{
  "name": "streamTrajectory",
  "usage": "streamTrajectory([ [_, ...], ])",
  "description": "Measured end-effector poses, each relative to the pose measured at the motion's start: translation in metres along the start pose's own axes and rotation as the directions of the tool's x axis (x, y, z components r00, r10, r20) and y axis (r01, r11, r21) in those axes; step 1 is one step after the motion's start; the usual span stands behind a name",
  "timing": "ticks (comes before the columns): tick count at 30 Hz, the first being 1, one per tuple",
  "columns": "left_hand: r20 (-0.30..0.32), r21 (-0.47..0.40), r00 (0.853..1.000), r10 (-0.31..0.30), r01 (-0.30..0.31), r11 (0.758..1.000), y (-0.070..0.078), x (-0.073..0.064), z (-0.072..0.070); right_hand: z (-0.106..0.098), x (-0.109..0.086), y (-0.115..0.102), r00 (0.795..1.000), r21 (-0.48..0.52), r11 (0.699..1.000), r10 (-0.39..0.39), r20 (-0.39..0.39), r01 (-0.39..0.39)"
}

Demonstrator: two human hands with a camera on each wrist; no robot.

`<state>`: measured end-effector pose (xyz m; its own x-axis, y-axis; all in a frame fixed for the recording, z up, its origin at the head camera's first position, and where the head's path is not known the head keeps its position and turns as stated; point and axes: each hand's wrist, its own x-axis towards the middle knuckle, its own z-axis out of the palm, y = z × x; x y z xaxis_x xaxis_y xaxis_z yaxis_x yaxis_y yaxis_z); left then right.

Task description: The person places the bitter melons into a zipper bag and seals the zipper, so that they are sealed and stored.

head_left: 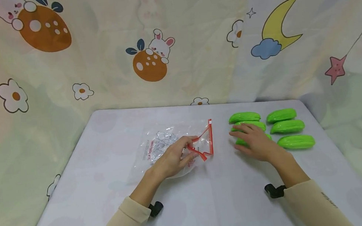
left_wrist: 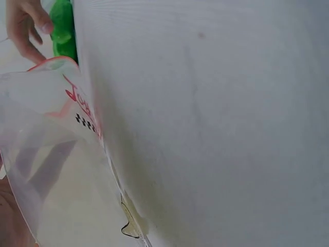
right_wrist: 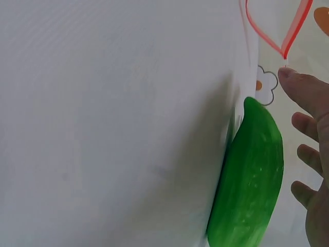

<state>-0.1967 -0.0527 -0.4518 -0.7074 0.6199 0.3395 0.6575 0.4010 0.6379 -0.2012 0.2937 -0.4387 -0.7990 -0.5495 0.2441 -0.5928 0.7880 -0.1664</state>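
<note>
A clear plastic zip bag [head_left: 186,128] with a red zip strip lies flat on the table, its mouth facing right and held partly apart. My left hand [head_left: 172,158] pinches the bag near the red-edged mouth. To the right, glossy green cucumber-like vegetables [head_left: 295,142] lie in two columns. Over the left column hovers my right hand [head_left: 256,141], fingers spread and hiding parts of the lower ones. In the right wrist view one green vegetable [right_wrist: 249,180] lies beside the fingers, and no grip on it shows.
The white-covered table [head_left: 103,196] ends at a patterned cloth backdrop [head_left: 104,62] behind and at the sides. Red and black print marks the bag, and some outlined print or crumpled film shows in its middle.
</note>
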Motion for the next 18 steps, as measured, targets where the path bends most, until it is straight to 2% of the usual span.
streamTrajectory([
  [6,-0.004,-0.010,1.000,-0.006,0.006,1.000,-0.001,-0.001,0.000,0.001,-0.012,0.011,0.999,0.005,1.000,0.003,-0.032,-0.003],
  [13,-0.020,-0.012,1.000,0.016,-0.016,1.000,-0.002,-0.001,0.001,0.000,-0.023,0.021,0.998,-0.008,1.000,-0.013,-0.067,0.013],
  [18,-0.032,-0.037,0.999,-0.009,0.007,0.999,-0.003,-0.002,0.001,0.000,-0.029,0.025,0.997,-0.015,1.000,-0.015,-0.080,0.014],
])
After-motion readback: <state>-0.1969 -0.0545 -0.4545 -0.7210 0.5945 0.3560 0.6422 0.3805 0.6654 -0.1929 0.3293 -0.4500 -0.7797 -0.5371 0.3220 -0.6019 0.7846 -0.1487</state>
